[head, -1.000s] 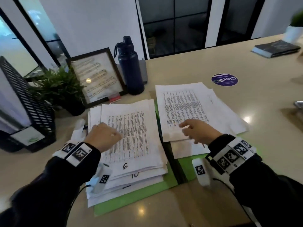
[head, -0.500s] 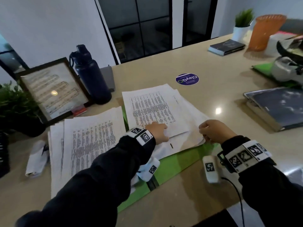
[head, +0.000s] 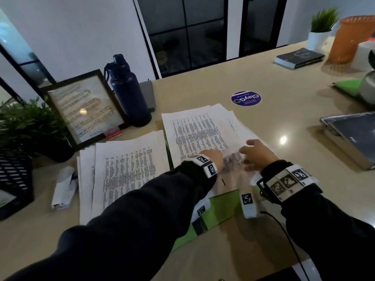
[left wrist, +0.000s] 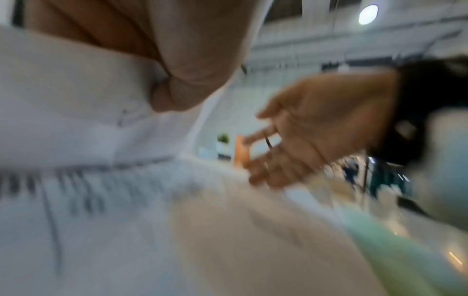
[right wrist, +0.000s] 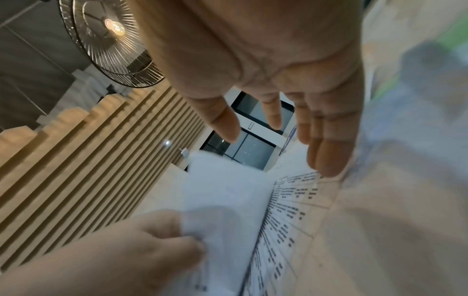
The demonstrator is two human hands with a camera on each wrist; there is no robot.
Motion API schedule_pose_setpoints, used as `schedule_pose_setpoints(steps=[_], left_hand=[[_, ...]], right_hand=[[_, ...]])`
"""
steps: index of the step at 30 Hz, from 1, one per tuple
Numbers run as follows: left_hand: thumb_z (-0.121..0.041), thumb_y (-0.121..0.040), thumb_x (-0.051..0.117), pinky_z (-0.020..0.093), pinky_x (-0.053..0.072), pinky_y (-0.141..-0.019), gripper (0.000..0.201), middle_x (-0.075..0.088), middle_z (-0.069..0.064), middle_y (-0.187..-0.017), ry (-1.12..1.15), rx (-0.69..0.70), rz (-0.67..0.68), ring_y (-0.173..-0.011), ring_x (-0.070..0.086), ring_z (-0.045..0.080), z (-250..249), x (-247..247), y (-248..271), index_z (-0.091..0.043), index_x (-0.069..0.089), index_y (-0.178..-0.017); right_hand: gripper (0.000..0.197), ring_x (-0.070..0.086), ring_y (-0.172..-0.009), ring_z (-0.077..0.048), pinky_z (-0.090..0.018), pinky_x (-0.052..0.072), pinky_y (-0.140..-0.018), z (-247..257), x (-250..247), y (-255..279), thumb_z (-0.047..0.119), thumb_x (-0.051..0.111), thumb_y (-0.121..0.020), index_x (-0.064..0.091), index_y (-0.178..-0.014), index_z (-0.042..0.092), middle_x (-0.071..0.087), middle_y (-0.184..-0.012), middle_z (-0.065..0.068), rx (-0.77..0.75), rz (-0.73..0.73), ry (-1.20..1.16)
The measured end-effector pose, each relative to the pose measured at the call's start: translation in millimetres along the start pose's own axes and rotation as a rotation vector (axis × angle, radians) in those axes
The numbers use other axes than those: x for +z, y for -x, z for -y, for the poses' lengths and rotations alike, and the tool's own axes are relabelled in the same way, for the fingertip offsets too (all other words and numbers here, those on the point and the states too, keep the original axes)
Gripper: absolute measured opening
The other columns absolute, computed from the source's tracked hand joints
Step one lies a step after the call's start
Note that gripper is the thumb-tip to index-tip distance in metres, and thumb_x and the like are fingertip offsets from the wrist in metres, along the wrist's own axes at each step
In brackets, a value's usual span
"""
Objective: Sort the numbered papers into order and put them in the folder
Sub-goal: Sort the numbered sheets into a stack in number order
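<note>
An open green folder point(head: 223, 207) lies on the beige table with two piles of printed sheets on it. The left pile point(head: 125, 171) lies untouched. My left arm crosses over to the right pile point(head: 194, 128), where my left hand point(head: 215, 159) pinches the near edge of a sheet point(right wrist: 222, 190) and lifts it. The right wrist view shows those left fingers point(right wrist: 152, 250) curled on the paper. My right hand point(head: 257, 153) hovers just right of it over the same pile, its fingers point(right wrist: 329, 152) straight and holding nothing. The left wrist view is blurred.
Behind the piles stand a navy bottle point(head: 127, 92), a framed picture point(head: 85, 110) and a plant point(head: 26, 126). A black mesh tray point(head: 14, 179) and a crumpled white wrapper point(head: 65, 189) lie at the left. A grey flat device point(head: 353, 134), a book point(head: 298, 57) and an orange basket point(head: 353, 37) are at the right.
My left hand left the left pile and crossed to the right pile, taking hold of a sheet's edge. My right hand opened and shifted toward it. The head view swung right.
</note>
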State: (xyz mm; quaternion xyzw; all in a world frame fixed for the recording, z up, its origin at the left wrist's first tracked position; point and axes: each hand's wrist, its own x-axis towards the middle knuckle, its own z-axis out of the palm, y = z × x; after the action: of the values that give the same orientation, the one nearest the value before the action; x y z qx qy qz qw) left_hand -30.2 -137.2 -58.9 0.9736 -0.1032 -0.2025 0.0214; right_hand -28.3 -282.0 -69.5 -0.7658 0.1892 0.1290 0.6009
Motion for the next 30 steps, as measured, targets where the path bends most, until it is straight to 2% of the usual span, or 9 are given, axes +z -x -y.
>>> schedule_pose_setpoints(steps=[3,6,8,14,16,20,22,25,30], left_hand=[[-0.072,-0.088,0.012,0.043,0.042,-0.093,0.081,0.068,0.014,-0.097,0.333,-0.092,-0.108,-0.082,0.065,0.026,15,-26,20,-0.014,0.058,-0.119],[-0.032,-0.101,0.03,0.038,0.041,-0.088,0.044,0.06,0.023,-0.119,0.273,-0.155,-0.365,-0.107,0.057,0.035,47,-63,58,0.0,0.056,-0.117],[-0.008,-0.097,0.034,0.041,0.04,-0.082,0.028,0.058,0.029,-0.115,0.218,-0.24,-0.57,-0.106,0.055,0.039,78,-91,99,0.007,0.054,-0.109],[-0.007,-0.093,0.031,0.045,0.044,-0.081,0.035,0.06,0.032,-0.109,0.024,-0.358,-0.882,-0.1,0.058,0.045,151,-102,188,0.005,0.057,-0.113],[-0.012,-0.094,0.028,0.039,0.041,-0.097,0.045,0.057,0.016,-0.131,0.1,-0.305,-0.746,-0.118,0.054,0.034,157,-72,194,-0.014,0.052,-0.132],[-0.001,-0.097,0.032,0.043,0.028,-0.114,0.058,0.024,0.003,-0.155,0.04,-0.208,-0.124,-0.138,0.034,0.026,157,21,187,-0.032,0.025,-0.146],[-0.019,-0.099,0.037,0.049,0.033,-0.11,0.059,0.009,0.009,-0.158,-0.021,-0.156,0.126,-0.14,0.025,0.033,153,56,184,-0.03,0.007,-0.149],[-0.049,-0.095,0.037,0.057,0.019,-0.114,0.074,-0.017,0.01,-0.157,-0.029,-0.117,0.297,-0.144,-0.006,0.037,152,68,182,-0.027,-0.009,-0.149],[-0.03,-0.101,0.033,0.032,0.034,-0.106,0.041,0.04,0.001,-0.147,0.254,-0.142,0.192,-0.128,0.045,0.019,176,12,177,-0.023,0.04,-0.14]], right_hand=[[0.048,0.056,-0.087,-0.028,-0.045,0.053,-0.078,-4,-8,7,0.018,0.052,-0.092,0.034,-0.137,0.017,0.052,-0.097,-0.008,-0.047,0.007,-0.132],[0.038,0.058,-0.091,-0.028,-0.042,0.052,-0.077,-5,-14,19,0.022,0.051,-0.094,0.041,-0.131,0.019,0.053,-0.099,-0.002,-0.079,0.089,-0.152],[0.032,0.059,-0.092,-0.027,-0.04,0.051,-0.077,-2,-10,25,0.021,0.05,-0.095,0.047,-0.126,0.017,0.055,-0.101,-0.002,-0.102,0.137,-0.114],[0.023,0.059,-0.086,-0.023,-0.036,0.05,-0.071,29,54,45,0.021,0.05,-0.095,0.054,-0.117,0.018,0.057,-0.101,-0.003,-0.217,0.297,-0.088],[0.023,0.059,-0.088,-0.023,-0.036,0.051,-0.071,37,78,53,0.022,0.051,-0.095,0.055,-0.117,0.019,0.057,-0.102,-0.002,-0.227,0.397,-0.068],[0.024,0.057,-0.085,-0.022,-0.034,0.05,-0.068,42,108,63,0.022,0.05,-0.095,0.054,-0.118,0.016,0.055,-0.102,-0.003,-0.203,0.521,-0.022],[0.024,0.057,-0.083,-0.02,-0.034,0.05,-0.068,38,112,64,0.022,0.05,-0.095,0.054,-0.118,0.015,0.054,-0.102,-0.003,-0.189,0.54,0.014],[0.019,0.057,-0.085,-0.021,-0.036,0.05,-0.072,29,109,63,0.023,0.049,-0.095,0.057,-0.112,0.016,0.057,-0.102,-0.004,-0.155,0.557,0.05],[0.016,0.055,-0.089,-0.023,-0.037,0.048,-0.073,21,89,52,0.023,0.05,-0.095,0.06,-0.106,0.018,0.058,-0.102,-0.005,-0.144,0.488,0.081]])
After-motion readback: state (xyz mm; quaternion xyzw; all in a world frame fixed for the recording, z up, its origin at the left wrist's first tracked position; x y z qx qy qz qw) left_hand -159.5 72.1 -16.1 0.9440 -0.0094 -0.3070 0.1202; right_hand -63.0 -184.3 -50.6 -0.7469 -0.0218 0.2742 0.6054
